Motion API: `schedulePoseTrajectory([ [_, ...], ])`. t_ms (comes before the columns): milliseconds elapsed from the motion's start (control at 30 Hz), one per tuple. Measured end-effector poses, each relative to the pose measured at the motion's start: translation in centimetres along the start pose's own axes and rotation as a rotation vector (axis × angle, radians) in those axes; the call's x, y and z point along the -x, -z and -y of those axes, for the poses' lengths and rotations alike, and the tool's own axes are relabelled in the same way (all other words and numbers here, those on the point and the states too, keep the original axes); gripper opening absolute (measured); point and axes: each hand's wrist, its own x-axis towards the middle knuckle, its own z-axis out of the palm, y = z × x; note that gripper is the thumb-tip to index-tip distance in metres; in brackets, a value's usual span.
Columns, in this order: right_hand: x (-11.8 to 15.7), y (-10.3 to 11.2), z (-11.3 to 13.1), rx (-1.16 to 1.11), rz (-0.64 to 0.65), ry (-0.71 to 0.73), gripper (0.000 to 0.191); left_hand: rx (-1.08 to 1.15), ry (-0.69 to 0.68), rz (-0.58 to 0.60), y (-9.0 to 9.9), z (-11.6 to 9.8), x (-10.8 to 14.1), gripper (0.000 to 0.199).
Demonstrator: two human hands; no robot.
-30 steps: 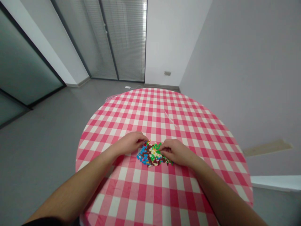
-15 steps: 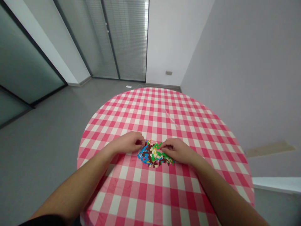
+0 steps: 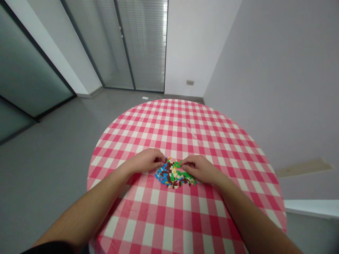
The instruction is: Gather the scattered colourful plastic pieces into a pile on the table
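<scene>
A loose pile of small toy building bricks [image 3: 169, 176] in blue, brown, white, green and yellow lies spread on the table. At its left upper edge, beside the blue ones, my left hand [image 3: 150, 159] has its fingers curled and the tips close together. My right hand [image 3: 200, 168] rests over the right side of the pile, thumb and forefinger drawn near each other at some green bricks [image 3: 177, 164]. Whatever either hand pinches is too small to make out. The right hand covers part of the green bricks.
A pink-and-white checked cloth [image 3: 169, 134] covers the round table. Beyond the far rim, a white power strip [image 3: 145, 97] with a cord lies on the grey floor [image 3: 79, 141]. Glass partitions [image 3: 143, 53] stand at the back, and a pale wall [image 3: 286, 88] is to the right.
My left hand's fingertips have shifted very slightly to the right at the pile's edge. The right hand has hardly moved.
</scene>
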Motion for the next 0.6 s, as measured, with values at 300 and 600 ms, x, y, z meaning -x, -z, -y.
schedulePoseTrajectory([
  [300, -0.02, 0.03, 0.07, 0.005, -0.003, -0.005, 0.022, -0.027, -0.057, 0.035, -0.12, 0.44, -0.13, 0.02],
  [600, 0.11, 0.05, 0.18, 0.006, -0.009, -0.014, 0.02, -0.037, -0.04, 0.03, -0.46, 0.76, -0.26, 0.016],
])
